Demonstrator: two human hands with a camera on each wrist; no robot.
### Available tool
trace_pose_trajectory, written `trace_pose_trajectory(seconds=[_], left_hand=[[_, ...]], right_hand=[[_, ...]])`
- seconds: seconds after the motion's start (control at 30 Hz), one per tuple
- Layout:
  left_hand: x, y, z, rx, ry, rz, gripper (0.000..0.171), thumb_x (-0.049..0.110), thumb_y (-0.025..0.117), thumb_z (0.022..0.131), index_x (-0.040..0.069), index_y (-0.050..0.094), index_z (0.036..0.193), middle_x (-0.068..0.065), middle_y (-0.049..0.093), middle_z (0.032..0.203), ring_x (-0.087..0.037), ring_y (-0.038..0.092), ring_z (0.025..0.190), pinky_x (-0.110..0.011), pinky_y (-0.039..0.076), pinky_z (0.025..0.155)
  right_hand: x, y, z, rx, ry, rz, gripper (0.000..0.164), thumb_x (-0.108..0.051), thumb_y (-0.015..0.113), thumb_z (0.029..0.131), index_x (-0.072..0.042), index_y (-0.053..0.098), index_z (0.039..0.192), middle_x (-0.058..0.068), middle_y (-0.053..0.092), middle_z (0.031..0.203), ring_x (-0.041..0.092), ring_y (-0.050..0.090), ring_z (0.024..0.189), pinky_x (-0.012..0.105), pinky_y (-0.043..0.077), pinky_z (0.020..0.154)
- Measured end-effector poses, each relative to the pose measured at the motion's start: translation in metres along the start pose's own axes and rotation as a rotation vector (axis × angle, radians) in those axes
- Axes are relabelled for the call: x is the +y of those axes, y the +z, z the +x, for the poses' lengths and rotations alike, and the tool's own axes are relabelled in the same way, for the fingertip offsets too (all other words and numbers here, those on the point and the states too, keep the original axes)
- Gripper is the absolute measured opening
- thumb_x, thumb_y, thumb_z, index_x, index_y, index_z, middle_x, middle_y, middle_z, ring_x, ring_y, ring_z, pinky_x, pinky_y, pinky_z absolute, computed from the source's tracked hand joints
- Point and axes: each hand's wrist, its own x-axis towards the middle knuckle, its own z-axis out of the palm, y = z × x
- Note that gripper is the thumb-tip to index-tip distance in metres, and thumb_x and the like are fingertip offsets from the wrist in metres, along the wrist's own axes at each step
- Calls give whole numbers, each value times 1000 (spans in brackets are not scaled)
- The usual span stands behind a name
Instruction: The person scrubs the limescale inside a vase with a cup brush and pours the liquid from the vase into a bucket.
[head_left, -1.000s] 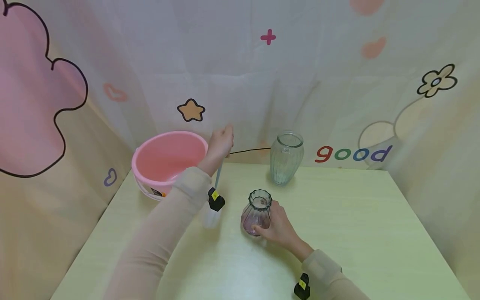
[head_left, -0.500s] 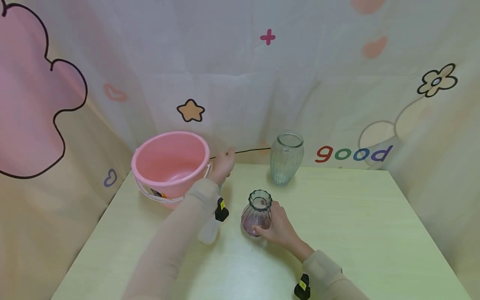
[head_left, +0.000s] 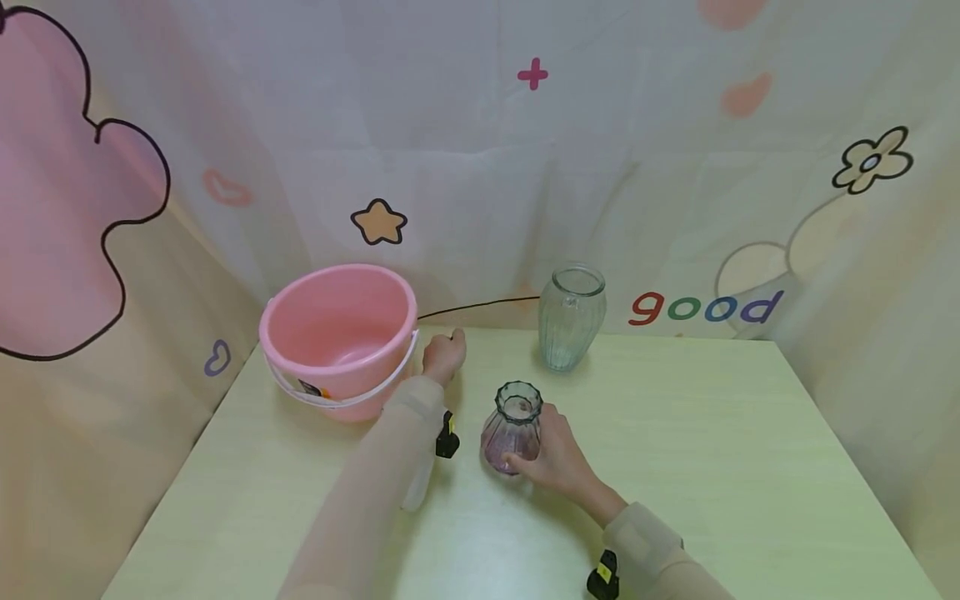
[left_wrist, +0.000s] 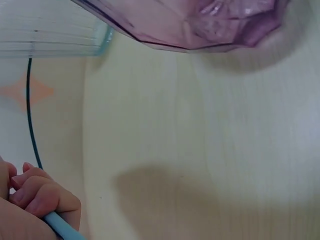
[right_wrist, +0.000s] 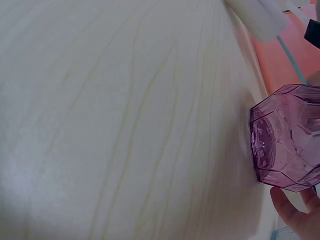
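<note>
My left hand (head_left: 445, 357) grips the light blue handle (left_wrist: 64, 227) of a brush with a white, sponge-like head, which looks like a bottle brush (head_left: 417, 490). The brush slants down toward me; my left sleeve hides most of it in the head view. My right hand (head_left: 558, 454) holds a small faceted glass vase (head_left: 512, 437) from its right side, thumb at the front. The vase stands upright, grey-green at its scalloped rim and purple below. In the right wrist view its purple base (right_wrist: 285, 140) sits above my fingertips (right_wrist: 282, 202), and the white brush head (right_wrist: 257, 19) shows at the top.
A pink bucket (head_left: 375, 383) with a white handle stands at the back left, close beside my left hand. At the back middle is a taller clear ribbed glass vase (head_left: 572, 325). A printed curtain (head_left: 465, 167) hangs behind the pale wooden table (head_left: 712, 433).
My left hand has come down and toward me, next to the bucket, bringing the brush head nearer the front. The right hand and the purple vase have stayed in place.
</note>
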Motion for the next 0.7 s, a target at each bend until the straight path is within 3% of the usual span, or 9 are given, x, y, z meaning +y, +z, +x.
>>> trace_pose_trajectory(seconds=[0.1, 0.23, 0.53, 0.7], left_hand=[[-6, 2, 2, 10, -7, 36, 51, 38, 31, 95, -4, 58, 105, -22, 60, 103, -32, 58, 86, -40, 45, 80], [-11, 6, 2, 17, -21, 85, 56, 39, 31, 95, -7, 53, 118, -24, 56, 120, -36, 53, 110, -44, 41, 93], [-14, 5, -2, -18, -11, 104, 49, 35, 35, 95, -7, 54, 113, -22, 59, 108, -29, 55, 91, -41, 45, 81], [-18, 5, -2, -49, -49, 115, 37, 32, 37, 94, 1, 55, 91, -8, 56, 69, -18, 49, 58, -29, 42, 55]], right_hand=[[-1, 0, 1, -1, 8, 5, 77, -31, 80, 67, -2, 39, 126, 13, 50, 113, 30, 47, 104, 45, 43, 88], [-1, 0, 1, -6, 14, 12, 78, -31, 80, 67, -2, 39, 126, 13, 50, 114, 30, 47, 105, 45, 43, 88], [0, 0, 1, -3, 6, 12, 78, -30, 80, 67, -1, 38, 126, 13, 50, 114, 29, 47, 105, 45, 42, 89], [1, 0, 1, -14, 13, 14, 79, -31, 79, 67, -1, 38, 127, 13, 49, 115, 29, 47, 105, 45, 42, 89]])
